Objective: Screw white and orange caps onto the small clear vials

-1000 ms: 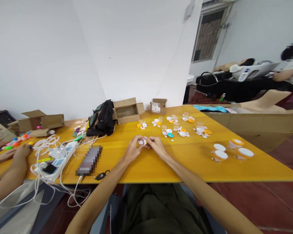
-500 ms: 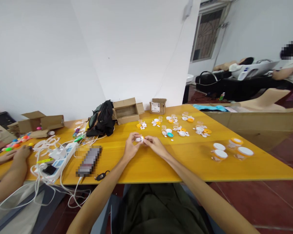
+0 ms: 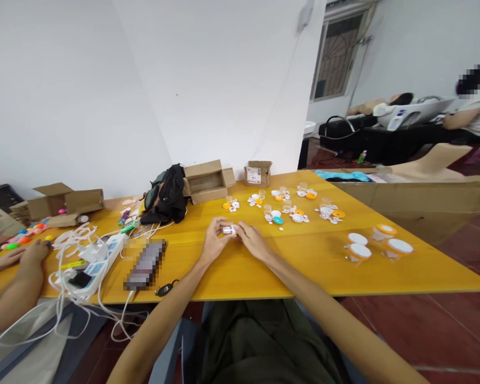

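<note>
White wall point(image 3: 224, 80) behind; yellow wooden surface point(image 3: 244, 272) under both forearms. Left hand point(image 3: 215, 240): grip closed on the left part of a small white piece point(image 3: 229, 229), which lies roughly sideways between the hands, dark marks on its side. Right hand point(image 3: 256, 242): fingertips together on its right end. Finer detail too small to read.

Handling, judged: best to steady the piece with the left grip and let only the right fingertips work, ends in line, pressure light and even. Thin plastic probably flexes or slips if squeezed hard; tilting could shed small inserts. Working low over the surface limits any drop.

Surroundings: groups of loose parts, one with a turquoise lid point(image 3: 278, 220), lie beyond and right of the grip, near enough for a wide elbow or sleeve to scatter. Lidded jars point(image 3: 400, 246) stand well to the right. Left of the grip: key fob point(image 3: 165, 288), phone point(image 3: 146, 264), then power strip point(image 3: 112, 246) with tangled cables point(image 3: 100, 282), the likeliest snag for the left forearm. Another person's hand point(image 3: 36, 253) rests far left.
</note>
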A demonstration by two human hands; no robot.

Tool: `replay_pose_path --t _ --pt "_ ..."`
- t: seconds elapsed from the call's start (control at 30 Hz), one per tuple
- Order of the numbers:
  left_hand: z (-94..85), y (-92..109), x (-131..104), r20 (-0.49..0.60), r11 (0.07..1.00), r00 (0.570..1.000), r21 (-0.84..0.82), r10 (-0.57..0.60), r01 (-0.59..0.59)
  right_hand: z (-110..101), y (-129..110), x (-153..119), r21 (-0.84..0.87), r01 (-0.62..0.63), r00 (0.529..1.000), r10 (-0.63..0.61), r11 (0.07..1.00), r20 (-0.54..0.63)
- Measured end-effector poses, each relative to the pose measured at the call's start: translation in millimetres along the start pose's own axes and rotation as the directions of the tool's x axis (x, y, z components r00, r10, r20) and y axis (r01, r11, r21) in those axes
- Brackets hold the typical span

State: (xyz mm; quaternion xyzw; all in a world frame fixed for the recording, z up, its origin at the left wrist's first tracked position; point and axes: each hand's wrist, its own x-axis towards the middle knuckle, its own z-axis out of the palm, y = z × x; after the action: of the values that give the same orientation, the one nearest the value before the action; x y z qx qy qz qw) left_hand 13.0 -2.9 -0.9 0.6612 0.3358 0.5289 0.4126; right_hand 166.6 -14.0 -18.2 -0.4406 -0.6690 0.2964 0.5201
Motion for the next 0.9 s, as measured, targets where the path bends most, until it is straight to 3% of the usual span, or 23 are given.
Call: replay_pose_path --t 0.27,0.6,0.73,0.9 --pt "1.5 -2 1 0.009 1.000 1.000 -0.017 -0.023 0.024 1 -1 2 0.074 -0.041 0.998 0.038 0.996 0.042" --pt "2.1 -2 -2 0.053 0.997 0.998 0.067 0.026 -0.029 -2 -12 3 -0.146 -0.175 0.981 0.184 0.974 0.056" --pt "2.4 -2 -1 0.068 0.998 0.998 0.060 0.016 -0.020 -4 -11 7 -0.076 -0.251 0.962 0.257 0.965 0.090" --pt "1.2 -4 2 0.065 1.000 0.998 0.022 0.019 -0.020 -7 -9 9 0.130 -0.315 0.944 0.296 0.940 0.145"
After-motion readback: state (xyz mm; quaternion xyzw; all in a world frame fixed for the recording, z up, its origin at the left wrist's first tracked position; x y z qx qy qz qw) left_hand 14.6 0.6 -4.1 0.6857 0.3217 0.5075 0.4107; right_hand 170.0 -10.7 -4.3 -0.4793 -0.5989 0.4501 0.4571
